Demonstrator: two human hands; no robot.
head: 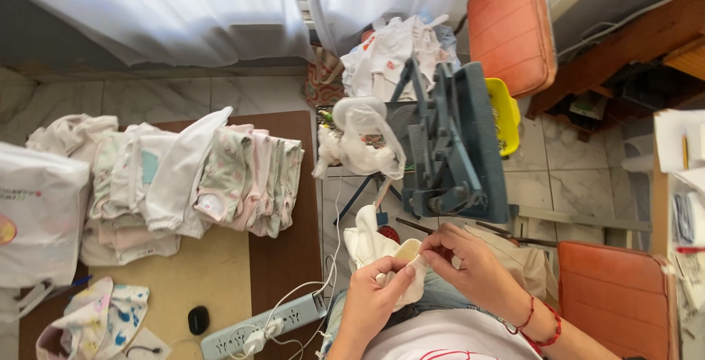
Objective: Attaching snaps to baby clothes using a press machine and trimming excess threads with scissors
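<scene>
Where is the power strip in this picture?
In the head view the power strip lies at the bottom, left of centre, on the brown table's near edge, just left of the left hand.

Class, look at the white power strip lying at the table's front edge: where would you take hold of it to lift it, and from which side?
Probably grip the power strip across its long narrow body at the bare left end, coming from above. The right end carries white plugs and trailing cables, so fingers would foul there.

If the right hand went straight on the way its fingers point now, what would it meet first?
The right hand points left, fingers pinching the small white garment. Beyond it, probably the left hand; depth is unclear.
</scene>
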